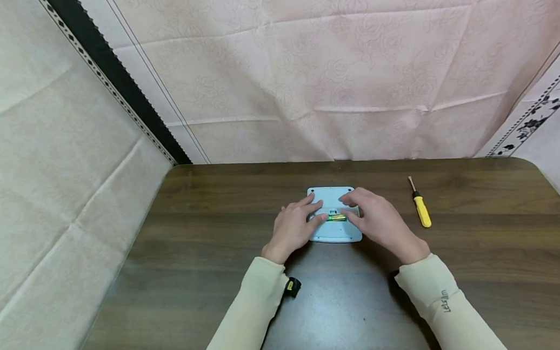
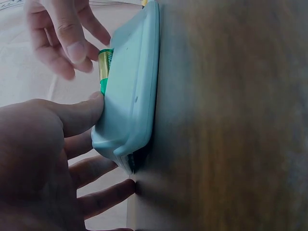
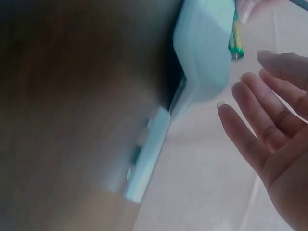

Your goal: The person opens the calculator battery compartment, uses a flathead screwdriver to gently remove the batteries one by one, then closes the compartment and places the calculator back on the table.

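A light blue device lies on the table with a green and gold battery in its recess. In the left wrist view the battery stands partly proud of the device. My left hand has its thumb at one end of the battery, its other fingers spread beside the device. My right hand hovers at the other side, fingers apart; in the right wrist view this hand touches nothing. A light blue cover piece lies on the table near the device, out of sight in the head view.
A yellow-handled screwdriver lies on the wooden table, right of my right hand. Pale patterned cloth hangs behind the table's far edge, and more cloth is at the left.
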Available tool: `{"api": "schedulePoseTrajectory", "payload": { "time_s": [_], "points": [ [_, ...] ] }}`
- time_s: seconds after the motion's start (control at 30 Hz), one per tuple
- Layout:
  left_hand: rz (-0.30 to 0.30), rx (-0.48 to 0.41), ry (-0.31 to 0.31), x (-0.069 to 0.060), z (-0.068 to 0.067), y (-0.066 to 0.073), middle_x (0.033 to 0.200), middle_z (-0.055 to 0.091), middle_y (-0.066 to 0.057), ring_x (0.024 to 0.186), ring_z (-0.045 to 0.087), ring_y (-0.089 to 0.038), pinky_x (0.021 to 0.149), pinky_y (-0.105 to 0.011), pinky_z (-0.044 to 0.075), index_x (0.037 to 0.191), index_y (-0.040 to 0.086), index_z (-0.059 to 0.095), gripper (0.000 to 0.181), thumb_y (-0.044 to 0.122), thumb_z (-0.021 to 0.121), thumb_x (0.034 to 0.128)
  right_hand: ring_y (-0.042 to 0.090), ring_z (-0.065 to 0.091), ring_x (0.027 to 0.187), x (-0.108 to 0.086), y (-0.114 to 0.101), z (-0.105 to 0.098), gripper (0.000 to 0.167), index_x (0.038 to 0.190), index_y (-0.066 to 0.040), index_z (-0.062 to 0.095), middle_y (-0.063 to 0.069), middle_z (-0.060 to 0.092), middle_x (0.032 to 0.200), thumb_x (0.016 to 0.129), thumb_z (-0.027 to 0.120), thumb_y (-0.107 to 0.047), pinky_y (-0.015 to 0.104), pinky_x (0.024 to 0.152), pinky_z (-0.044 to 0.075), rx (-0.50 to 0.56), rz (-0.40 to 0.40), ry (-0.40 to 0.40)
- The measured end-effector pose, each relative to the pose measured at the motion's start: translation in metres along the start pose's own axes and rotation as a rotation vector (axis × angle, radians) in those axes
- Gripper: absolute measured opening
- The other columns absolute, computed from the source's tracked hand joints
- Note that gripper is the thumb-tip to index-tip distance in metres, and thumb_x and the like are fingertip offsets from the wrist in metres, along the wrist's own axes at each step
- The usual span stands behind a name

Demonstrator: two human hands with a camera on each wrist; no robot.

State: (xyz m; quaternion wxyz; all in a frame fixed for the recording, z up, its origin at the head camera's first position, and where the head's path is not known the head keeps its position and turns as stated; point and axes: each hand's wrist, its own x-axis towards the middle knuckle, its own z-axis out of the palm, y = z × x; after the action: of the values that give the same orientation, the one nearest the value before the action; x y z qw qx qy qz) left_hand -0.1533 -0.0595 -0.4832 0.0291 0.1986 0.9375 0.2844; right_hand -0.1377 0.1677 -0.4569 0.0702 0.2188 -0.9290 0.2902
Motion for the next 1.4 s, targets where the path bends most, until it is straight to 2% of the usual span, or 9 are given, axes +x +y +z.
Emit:
{"api": "schedulePoseTrajectory", "payload": {
  "time_s": [0.23, 0.5, 0.93, 1.4],
  "points": [
    [0.010, 0.001, -0.002, 0.000, -0.001, 0.001, 0.166, 0.043, -0.004, 0.147, 0.045, -0.036, 0.120, -0.070, 0.025, 0.153, 0.018, 0.060, 0.048, 0.039, 0.060, 0.1098, 0.029, 0.067, 0.106, -0.001, -0.007, 0.009, 0.024, 0.116, -0.004, 0.077, 0.009, 0.071, 0.112, 0.093, 0.083, -0.006, 0.051, 0.091, 0.058, -0.072, -0.071, -0.047],
    [0.005, 0.010, -0.011, -0.001, 0.004, 0.001, 0.167, 0.042, -0.004, 0.148, 0.045, -0.036, 0.119, -0.069, 0.026, 0.153, 0.018, 0.060, 0.049, 0.041, 0.059, 0.1101, 0.028, 0.065, 0.103, -0.003, -0.008, 0.012, 0.020, 0.110, -0.005, 0.078, 0.006, 0.069, 0.106, 0.091, 0.083, 0.000, 0.048, 0.084, 0.060, -0.109, -0.123, -0.045],
    [-0.007, -0.011, -0.021, 0.001, 0.000, 0.000, 0.167, 0.041, -0.004, 0.149, 0.043, -0.036, 0.121, -0.069, 0.023, 0.154, 0.017, 0.058, 0.046, 0.037, 0.054, 0.1127, 0.027, 0.060, 0.096, 0.002, -0.008, 0.018, 0.019, 0.106, -0.005, 0.079, 0.006, 0.066, 0.101, 0.089, 0.087, -0.005, 0.044, 0.078, 0.059, -0.101, -0.111, -0.030],
    [-0.009, 0.003, -0.014, 0.001, 0.001, 0.000, 0.167, 0.042, -0.002, 0.149, 0.044, -0.035, 0.120, -0.071, 0.024, 0.154, 0.018, 0.059, 0.044, 0.035, 0.052, 0.1137, 0.027, 0.060, 0.095, 0.010, -0.007, 0.018, 0.017, 0.101, -0.004, 0.078, 0.004, 0.065, 0.096, 0.088, 0.088, -0.005, 0.046, 0.081, 0.058, -0.066, -0.079, -0.059]
  ]
}}
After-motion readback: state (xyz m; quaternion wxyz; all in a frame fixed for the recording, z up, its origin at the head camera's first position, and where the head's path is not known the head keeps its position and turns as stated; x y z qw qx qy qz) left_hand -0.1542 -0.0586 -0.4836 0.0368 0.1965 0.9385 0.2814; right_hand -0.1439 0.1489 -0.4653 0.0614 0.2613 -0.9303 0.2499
